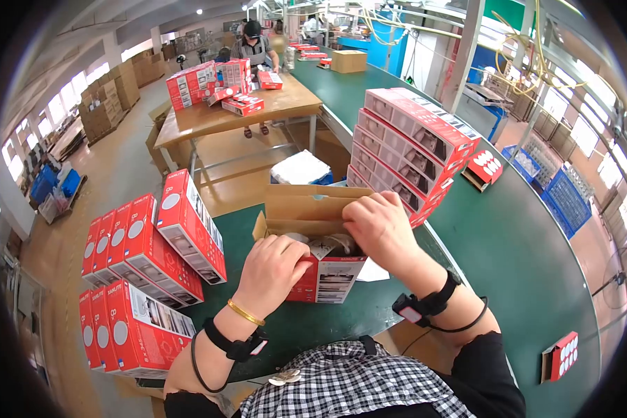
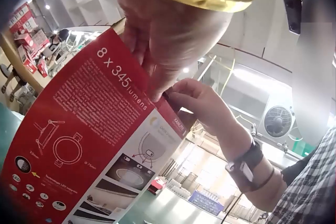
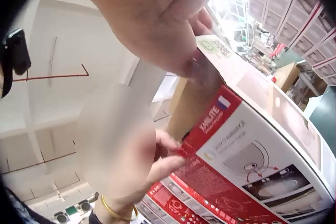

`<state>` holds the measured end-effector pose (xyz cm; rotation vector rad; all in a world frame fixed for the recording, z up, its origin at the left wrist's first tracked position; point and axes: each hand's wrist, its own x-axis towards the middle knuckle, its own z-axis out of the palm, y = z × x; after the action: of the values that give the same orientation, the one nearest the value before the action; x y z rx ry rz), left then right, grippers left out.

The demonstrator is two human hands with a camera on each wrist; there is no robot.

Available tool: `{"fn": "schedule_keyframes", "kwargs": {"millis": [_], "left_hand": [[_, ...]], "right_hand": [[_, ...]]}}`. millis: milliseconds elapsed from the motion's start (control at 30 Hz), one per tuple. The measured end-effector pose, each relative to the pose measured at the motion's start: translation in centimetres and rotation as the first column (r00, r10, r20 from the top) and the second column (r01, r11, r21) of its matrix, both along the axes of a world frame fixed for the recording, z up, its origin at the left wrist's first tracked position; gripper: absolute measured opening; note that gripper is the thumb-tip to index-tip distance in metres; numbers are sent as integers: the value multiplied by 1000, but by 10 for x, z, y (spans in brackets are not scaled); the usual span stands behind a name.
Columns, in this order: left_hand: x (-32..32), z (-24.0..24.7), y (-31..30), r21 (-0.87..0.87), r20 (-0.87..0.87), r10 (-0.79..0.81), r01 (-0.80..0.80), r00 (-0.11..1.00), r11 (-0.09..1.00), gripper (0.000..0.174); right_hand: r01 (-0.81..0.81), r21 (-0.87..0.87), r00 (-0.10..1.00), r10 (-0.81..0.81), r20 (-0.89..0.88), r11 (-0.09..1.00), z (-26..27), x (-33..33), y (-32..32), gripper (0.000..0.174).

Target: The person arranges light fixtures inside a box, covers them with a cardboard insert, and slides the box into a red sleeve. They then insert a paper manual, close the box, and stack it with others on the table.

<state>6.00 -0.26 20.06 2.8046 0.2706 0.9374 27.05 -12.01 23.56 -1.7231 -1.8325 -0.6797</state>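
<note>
A red and white printed light box stands on the green table in front of me, its top open and the brown inner back flap raised. White-wrapped contents show inside. My left hand grips the box's near left rim, fingers bent over the edge. At the right rim my right hand pinches the cardboard between thumb and fingers. The left wrist view shows the red side panel with "8 x 345 lumens" print. In the right wrist view the right thumb reaches into the opening.
Upright red boxes stand in rows at my left. A tall stack of boxes rises at the right rear. Small red boxes lie on the green bench. Beyond, a person works at a wooden table.
</note>
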Motion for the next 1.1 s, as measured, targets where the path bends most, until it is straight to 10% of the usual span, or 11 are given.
{"fn": "schedule_keyframes", "kwargs": {"millis": [133,333,600,700,833,967,1100], "left_hand": [[5,-4,2,-82,28,-1,3,1000,997,23],[6,-9,1,-193,66,-18,31,998,981,28],[7,-20,-15,-195,240,-43,91,970,977,22],[0,-22,-16,-86,176,-62,78,982,993,18],[-9,-42,-2,-113,141,-16,32,990,993,35],[-16,-5,-6,-60,-41,-14,12,999,998,32],[-17,8,0,-87,-181,-67,52,981,995,36]], "right_hand": [[-214,-161,977,212,-27,964,-4,-22,-12,7],[-113,-408,982,165,96,906,18,-36,-27,13],[-144,-268,989,130,-70,952,-4,-14,-9,8],[-244,-350,959,172,-226,904,-5,-10,-3,11],[-118,-449,982,172,81,885,-13,-32,25,16],[88,-391,996,-85,25,916,-36,-40,36,16],[63,-490,994,-10,111,869,-43,-39,32,18]]}}
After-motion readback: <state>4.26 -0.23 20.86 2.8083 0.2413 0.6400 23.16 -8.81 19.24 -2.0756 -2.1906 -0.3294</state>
